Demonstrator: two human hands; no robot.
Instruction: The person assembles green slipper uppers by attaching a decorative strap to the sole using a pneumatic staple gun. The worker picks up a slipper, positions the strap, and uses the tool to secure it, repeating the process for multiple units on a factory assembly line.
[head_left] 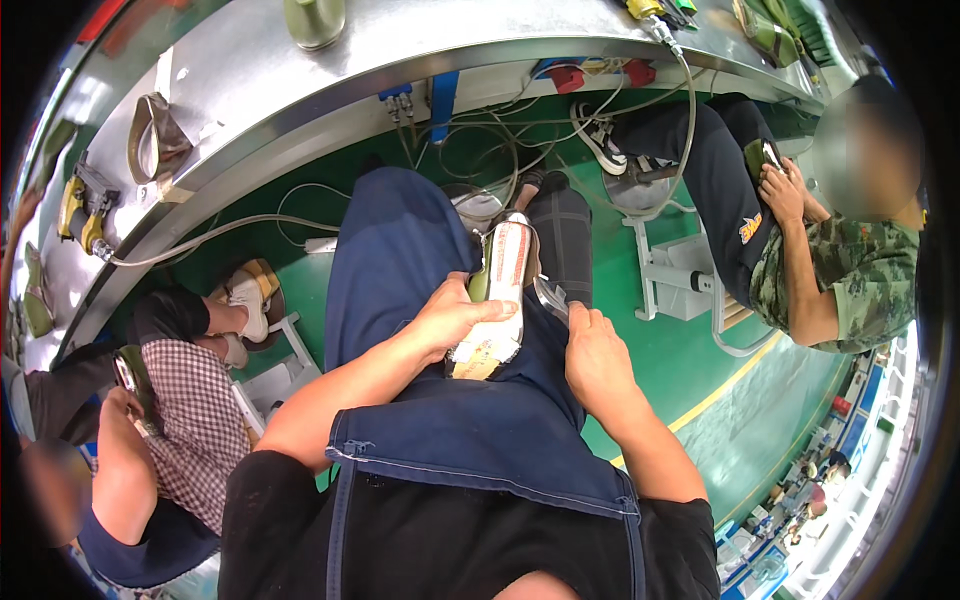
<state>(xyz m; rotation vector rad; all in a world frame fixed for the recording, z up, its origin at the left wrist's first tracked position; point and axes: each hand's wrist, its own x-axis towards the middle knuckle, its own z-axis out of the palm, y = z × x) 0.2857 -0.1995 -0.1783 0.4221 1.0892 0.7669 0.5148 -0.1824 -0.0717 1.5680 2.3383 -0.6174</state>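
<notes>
A shoe lies sole-up on my lap, over a blue denim apron. Its pale sole has reddish stripes and its upper is olive green. My left hand is wrapped around the middle of the shoe and holds it down. My right hand sits just right of the shoe with its fingers curled around a small metal tool whose tip touches the shoe's edge.
A curved metal workbench runs above my knees, with an olive shoe upper, a tan shoe part and a yellow tool on it. Cables hang under it. Seated people flank me left and right. Green floor below.
</notes>
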